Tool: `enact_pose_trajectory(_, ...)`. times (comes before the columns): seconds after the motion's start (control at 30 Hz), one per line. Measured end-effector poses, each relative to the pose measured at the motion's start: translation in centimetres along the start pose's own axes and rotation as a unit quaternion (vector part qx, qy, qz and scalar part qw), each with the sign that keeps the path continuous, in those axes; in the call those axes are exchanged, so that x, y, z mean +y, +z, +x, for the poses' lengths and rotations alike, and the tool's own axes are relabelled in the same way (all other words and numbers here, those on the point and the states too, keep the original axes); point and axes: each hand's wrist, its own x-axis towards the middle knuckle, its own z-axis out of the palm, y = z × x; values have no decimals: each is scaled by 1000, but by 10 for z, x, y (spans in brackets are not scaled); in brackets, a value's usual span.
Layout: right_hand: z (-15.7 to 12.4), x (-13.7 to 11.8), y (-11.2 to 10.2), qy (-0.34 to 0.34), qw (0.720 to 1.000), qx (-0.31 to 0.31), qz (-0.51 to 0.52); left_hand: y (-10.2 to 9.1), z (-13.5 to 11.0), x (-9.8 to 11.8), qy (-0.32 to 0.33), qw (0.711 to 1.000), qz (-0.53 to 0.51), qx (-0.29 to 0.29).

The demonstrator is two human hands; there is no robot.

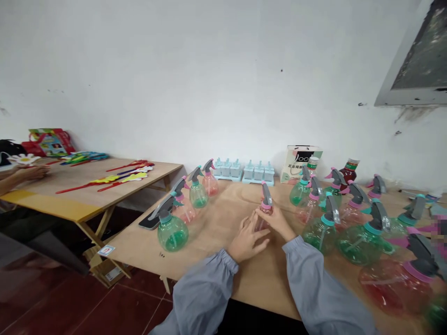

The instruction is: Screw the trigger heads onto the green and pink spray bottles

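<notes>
A pink spray bottle (pixel 267 209) with a grey trigger head stands upright on the table between my two hands. My right hand (pixel 276 220) grips it near the neck from the right. Around the body, on the left and front, my left hand (pixel 246 238) is cupped with its fingers partly spread, hiding much of the bottle. Left of my hands are green spray bottles (pixel 172 235) and pink spray bottles (pixel 210 182). To the right crowd several more, among them a green one (pixel 361 244) and a large pink one (pixel 394 284).
Pale blue ice-pop moulds (pixel 259 173) and a printed paper bag (pixel 296 163) line the wall. A dark red bottle (pixel 349 171) stands behind the sprayers. A phone (pixel 149 222) lies at left. Another person's hand (pixel 35 173) is at the neighbouring table (pixel 84 197), near hand clappers (pixel 122 180).
</notes>
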Motion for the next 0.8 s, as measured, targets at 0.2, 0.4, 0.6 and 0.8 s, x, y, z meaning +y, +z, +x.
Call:
enact_pose_trajectory(0.2, -4, -14, -17, 89, 980, -80, 160, -14, 3, 5, -65, 994, -75, 43)
enact_pose_trajectory(0.4, -11, -22, -30, 82, 974, -125, 171, -14, 3, 4, -91, 982, -132, 100)
enact_pose_trajectory(0.6, -14, -21, -41, 126, 963, -140, 190, -55, -6, -8, -102, 939, -21, 327)
enact_pose_trajectory(0.8, -18, -30, -30, 124, 928, -172, 306, -163, -47, -44, -289, 746, 155, 579)
